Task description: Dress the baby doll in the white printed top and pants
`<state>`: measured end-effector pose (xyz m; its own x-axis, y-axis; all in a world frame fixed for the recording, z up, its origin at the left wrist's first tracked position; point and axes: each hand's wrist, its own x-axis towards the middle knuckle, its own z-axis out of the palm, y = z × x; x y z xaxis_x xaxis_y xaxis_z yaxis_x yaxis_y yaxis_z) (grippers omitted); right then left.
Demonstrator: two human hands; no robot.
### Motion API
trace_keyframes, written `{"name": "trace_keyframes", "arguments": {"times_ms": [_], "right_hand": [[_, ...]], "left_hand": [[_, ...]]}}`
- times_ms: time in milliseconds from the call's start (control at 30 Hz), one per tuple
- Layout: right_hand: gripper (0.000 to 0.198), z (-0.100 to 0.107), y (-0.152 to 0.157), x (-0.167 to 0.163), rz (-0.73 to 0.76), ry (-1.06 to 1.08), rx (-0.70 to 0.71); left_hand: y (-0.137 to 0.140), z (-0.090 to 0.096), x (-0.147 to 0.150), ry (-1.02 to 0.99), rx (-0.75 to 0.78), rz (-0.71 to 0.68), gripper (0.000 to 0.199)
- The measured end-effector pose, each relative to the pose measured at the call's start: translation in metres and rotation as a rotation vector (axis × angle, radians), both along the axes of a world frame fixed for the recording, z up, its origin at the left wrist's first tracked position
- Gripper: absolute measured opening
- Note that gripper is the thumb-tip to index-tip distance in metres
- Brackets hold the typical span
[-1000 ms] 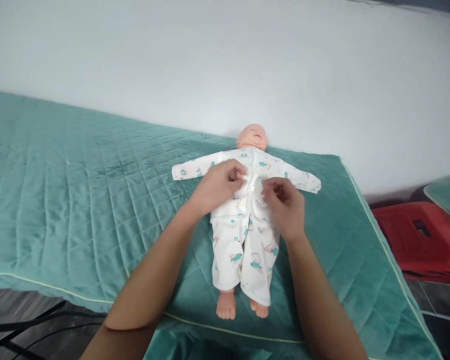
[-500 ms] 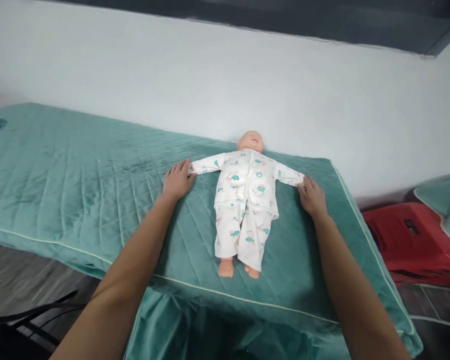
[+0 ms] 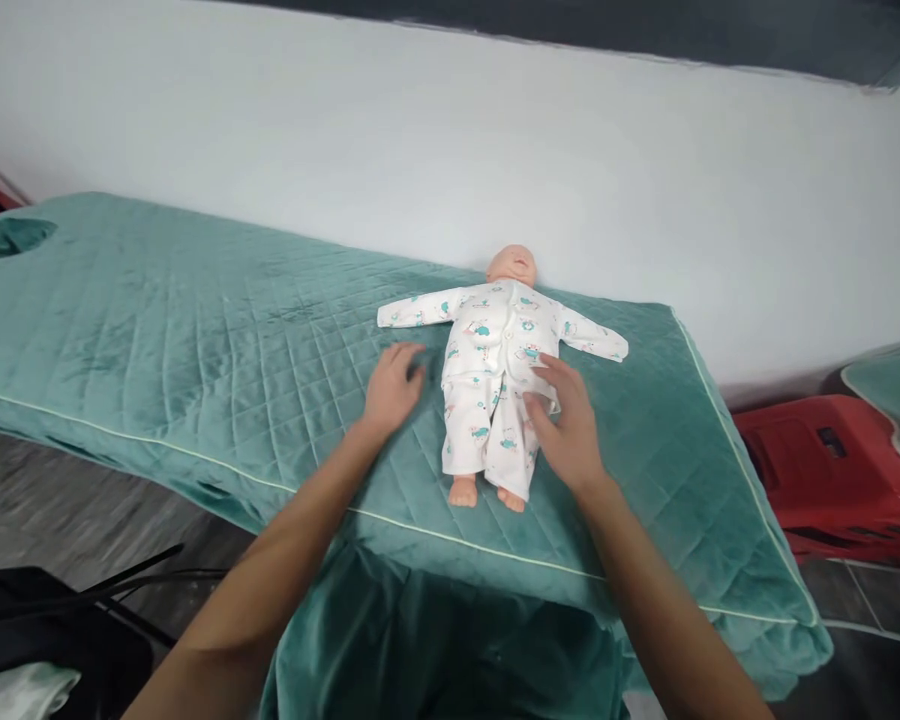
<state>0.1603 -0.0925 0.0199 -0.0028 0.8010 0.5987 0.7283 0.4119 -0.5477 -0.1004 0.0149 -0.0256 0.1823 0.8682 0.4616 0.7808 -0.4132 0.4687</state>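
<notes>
A baby doll [image 3: 511, 264] lies on its back on a green quilted bed cover [image 3: 270, 340], its head toward the wall. It wears a white pajama top [image 3: 487, 325] printed with small green figures and matching pants [image 3: 466, 430]; both sleeves stretch out sideways and the bare feet show. My left hand [image 3: 396, 388] is left of the doll's waist, fingers bent and apart, with nothing in it. Over the right side of the doll's waist is my right hand [image 3: 568, 425], thumb and fingers spread near the hem of the top. Whether its fingertips touch the cloth I cannot tell.
A white wall [image 3: 345, 130] stands behind the bed. To the right is a red plastic piece [image 3: 832, 480] partly under green fabric. A black bag [image 3: 52, 630] with straps and a pale cloth [image 3: 26, 692] lie at lower left. The bed has a face hole [image 3: 11, 237] at far left.
Both hands have let go of the doll's sleeve ends and moved inward toward its waist. The doll's arms stay outstretched. The camera view has shifted slightly.
</notes>
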Motion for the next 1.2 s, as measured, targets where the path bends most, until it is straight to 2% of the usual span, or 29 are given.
{"name": "trace_keyframes", "arguments": {"times_ms": [67,133,267,400,500,667,800,1000,1100,1200], "right_hand": [[0.027,0.016,-0.002,-0.023,0.052,-0.109,-0.065],[0.030,0.026,0.006,-0.038,0.019,-0.245,-0.123],[0.032,0.025,0.030,-0.048,-0.101,-0.391,-0.155],[0.028,0.018,0.035,-0.046,-0.117,-0.407,-0.176],[0.030,0.016,0.018,-0.047,-0.074,-0.379,-0.207],[0.031,0.014,-0.039,-0.047,0.122,-0.301,-0.235],[0.020,0.011,-0.075,-0.050,0.090,-0.393,-0.302],[0.012,-0.001,-0.074,-0.069,-0.017,-0.518,-0.263],[0.014,-0.005,-0.072,-0.072,-0.016,-0.485,-0.230],[0.011,0.001,-0.080,-0.070,0.011,-0.407,-0.210]], "left_hand": [[-0.023,0.000,0.015,0.002,-0.069,-0.056,0.038],[-0.031,0.001,0.028,0.044,-0.136,-0.016,0.037],[-0.020,0.008,0.042,0.114,-0.197,0.043,0.034],[-0.014,0.011,0.042,0.044,-0.222,-0.080,0.033],[-0.016,0.010,0.038,-0.016,-0.236,-0.155,0.034],[-0.015,0.009,0.032,-0.086,-0.267,-0.264,0.039],[-0.012,0.008,0.032,-0.098,-0.259,-0.260,0.029],[-0.012,0.007,0.035,-0.110,-0.236,-0.225,0.027],[-0.014,0.009,0.032,-0.189,-0.248,-0.289,0.023],[-0.016,0.008,0.028,-0.266,-0.240,-0.333,0.024]]}}
